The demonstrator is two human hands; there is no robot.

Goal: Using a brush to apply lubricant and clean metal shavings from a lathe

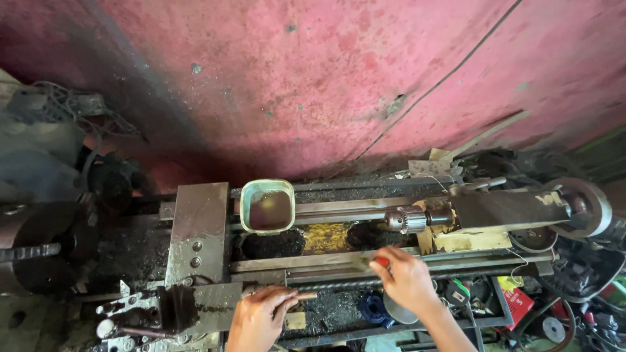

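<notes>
Below the green tub [267, 206] of brown liquid that sits on the lathe bed [339, 261], the person's two hands work close together along the front rail. Down and to the left of the tub, the left hand [259, 319] is closed around a thin rod [305, 296], perhaps a brush handle, whose free end points right. Down and to the right of the tub, the right hand [407, 279] pinches a small red-tipped tool [380, 262] against the front way; what its working end does is hidden by the fingers. Directly right of the tub, the drill chuck [405, 219] juts from the tailstock [508, 210], and far left of the tub sits the dark headstock chuck [45, 248]. The tub looks like the main hazard: it stands loose on the ways, so a knock from a wrist or the rod could tip it and send liquid over the black swarf beneath it and onto the bed. Greasy grit on the rail could also let the red-tipped tool skid, carrying the knuckles toward the chuck's jaws or the sharp chips. Loose wires [469, 313] to the lower right of the tub could snag a forearm.
</notes>
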